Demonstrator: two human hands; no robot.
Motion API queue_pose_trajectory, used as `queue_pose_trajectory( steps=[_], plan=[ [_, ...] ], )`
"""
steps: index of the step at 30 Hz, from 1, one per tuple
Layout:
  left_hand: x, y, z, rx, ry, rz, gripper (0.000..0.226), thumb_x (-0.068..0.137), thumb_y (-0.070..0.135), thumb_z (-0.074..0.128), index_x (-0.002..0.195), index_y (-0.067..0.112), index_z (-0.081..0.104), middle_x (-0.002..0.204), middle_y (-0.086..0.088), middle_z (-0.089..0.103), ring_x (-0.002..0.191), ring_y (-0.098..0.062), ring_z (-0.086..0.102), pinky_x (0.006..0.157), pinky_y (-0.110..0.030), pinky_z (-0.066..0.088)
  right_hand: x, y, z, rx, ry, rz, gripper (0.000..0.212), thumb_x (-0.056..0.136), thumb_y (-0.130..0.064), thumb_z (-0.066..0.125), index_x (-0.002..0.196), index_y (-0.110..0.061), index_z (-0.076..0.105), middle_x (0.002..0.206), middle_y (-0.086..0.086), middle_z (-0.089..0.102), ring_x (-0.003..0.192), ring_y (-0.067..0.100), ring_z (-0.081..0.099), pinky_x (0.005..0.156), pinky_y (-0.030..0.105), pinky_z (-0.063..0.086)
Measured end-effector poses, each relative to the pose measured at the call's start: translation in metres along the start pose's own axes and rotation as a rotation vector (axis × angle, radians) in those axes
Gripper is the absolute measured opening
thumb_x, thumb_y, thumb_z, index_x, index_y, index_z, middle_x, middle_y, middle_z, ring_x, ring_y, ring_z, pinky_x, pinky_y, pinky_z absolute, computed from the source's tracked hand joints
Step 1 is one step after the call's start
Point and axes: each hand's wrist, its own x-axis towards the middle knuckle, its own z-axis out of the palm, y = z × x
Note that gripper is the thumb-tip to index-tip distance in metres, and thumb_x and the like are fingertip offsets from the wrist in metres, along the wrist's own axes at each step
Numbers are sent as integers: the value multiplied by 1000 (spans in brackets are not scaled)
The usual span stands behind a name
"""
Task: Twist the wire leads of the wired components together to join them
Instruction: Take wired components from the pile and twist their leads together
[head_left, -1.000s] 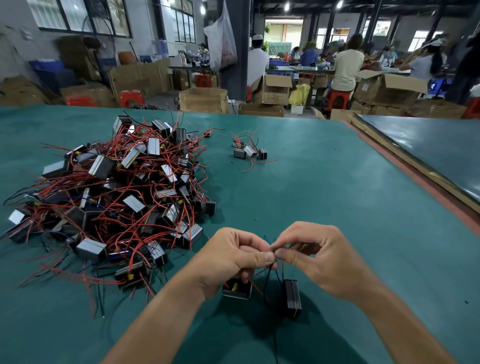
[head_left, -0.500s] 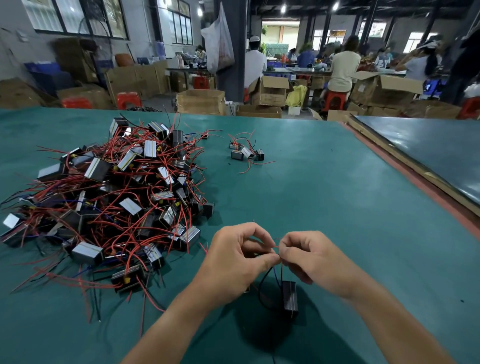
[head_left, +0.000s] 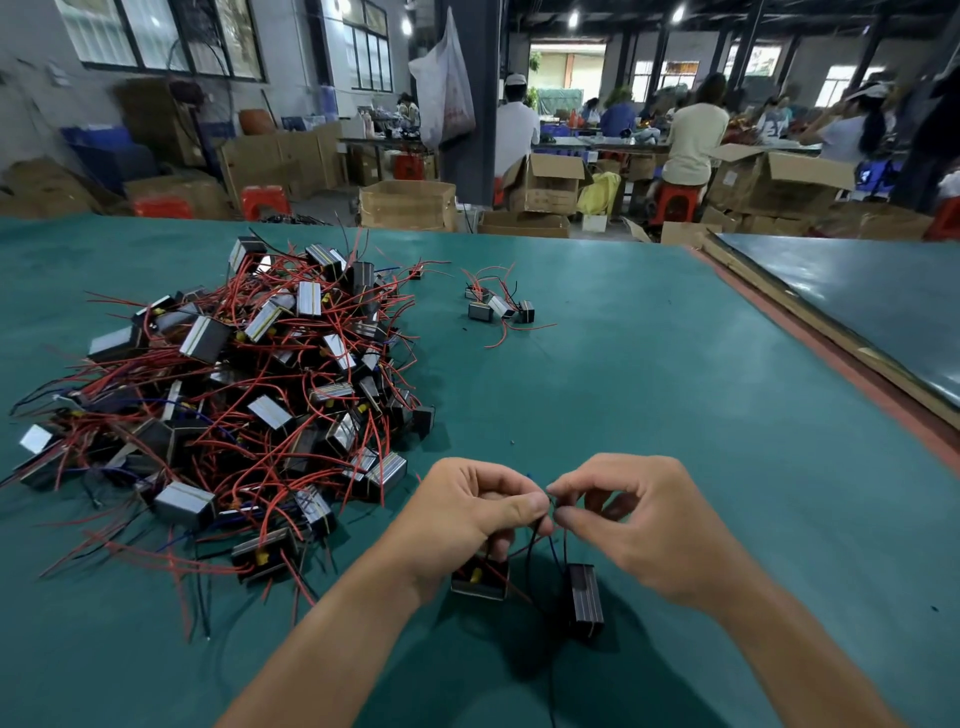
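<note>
Green table (head_left: 675, 415) — comp. pile (head_left: 249, 395), cluster (head_left: 496, 306) beyond; left hand (head_left: 467, 525) & right hand (head_left: 639, 525) fingers (head_left: 582, 478) pinch wire leads (head_left: 531, 551).

Matt green cloth-like table (head_left: 675, 415), shiny metal-faced components (head_left: 208, 364), glossy red plastic-coated leads (head_left: 519, 338)

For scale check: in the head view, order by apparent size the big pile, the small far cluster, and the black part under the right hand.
1. Big pile.
2. Small cluster, counting its loose wires.
3. Black part; nearer the camera and close in size, so that pair is unsure.
</note>
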Motion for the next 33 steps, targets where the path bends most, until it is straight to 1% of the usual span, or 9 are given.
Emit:
queue_pose_trajectory(
  steps=[6, 12, 15, 17, 19, 25, 28, 31, 33],
  plan=[
    [0, -1, 3, -23, 29, 16, 7, 85, 6, 71, 79, 2, 73, 69, -9, 71, 43, -9, 42, 44, -17, 39, 1, 1, 1, -19, 17, -32, 12, 81, -19, 74, 79, -29, 78, 72, -10, 70, 63, 13, 63, 58, 19, 45],
    [0, 1, 1, -75, -22, -27, 9, 80, 13, 73, 71, 11, 75, 70, -8, 70, 42, -8, 42, 45, -18, 37, 1, -1, 3, -101, 47, -106, 21, 75, -6, 78, 82, -26, 79, 71, -11, 68, 61, 13, 61, 57, 33, 51],
    [-1, 3, 0, -116, -54, -58, 11, 70, 23, 74, 70, 12, 75, 70, -6, 69, 41, -7, 41, 46, -19, 35, 1, -1, 5, -85, 80, -145, 12, 77, -13, 75, 82, -22, 80, 71, -9, 69, 58, 15, 60, 54, 38, 50],
    [-1, 3, -1, -125, -58, -72, 11, 69, 24, 74, 69, 13, 75, 70, -5, 69, 40, -7, 40, 46, -20, 36, 1, -2, 5, -54, 78, -141, 8, 80, -21, 73, 82, -23, 80, 71, -8, 69, 58, 16, 61, 54, 39, 49],
    [-1, 3, -2, -119, -55, -81, 9, 72, 21, 74, 69, 13, 74, 69, -5, 69, 40, -7, 40, 46, -20, 36, 0, -1, 5, -39, 62, -128, 8, 81, -22, 73, 82, -24, 80, 71, -8, 70, 58, 17, 62, 54, 40, 49],
    [-2, 3, 0, -85, -65, -67, 10, 70, 23, 74, 70, 13, 76, 70, -6, 70, 41, -7, 40, 46, -20, 35, 1, -1, 1, 4, 21, -49, 8, 80, -22, 73, 76, -25, 79, 68, -6, 69, 61, 18, 63, 58, 42, 49],
    [-1, 2, 0, -43, -48, -33, 9, 80, 12, 73, 71, 12, 75, 70, -8, 70, 41, -8, 41, 43, -17, 35, -1, -3, 0, 17, -19, 14, 11, 82, -20, 73, 72, -22, 76, 63, -2, 67, 56, 18, 59, 55, 41, 48],
    [-1, -1, 4, 59, 0, 59, 18, 85, 2, 71, 71, 12, 73, 65, -6, 71, 42, -8, 42, 44, -17, 36, 0, -5, -1, 103, -69, 135, 17, 79, -23, 71, 64, -14, 70, 54, 11, 59, 48, 14, 41, 47, 33, 34],
    [-1, -3, 10, 171, 42, 163, 20, 84, -3, 71, 71, 12, 73, 64, -3, 72, 47, -7, 53, 50, -18, 42, 3, -8, -2, 212, -86, 252, 19, 72, -22, 70, 57, -11, 67, 50, 8, 57, 48, 10, 40, 47, 23, 31]
  ],
)
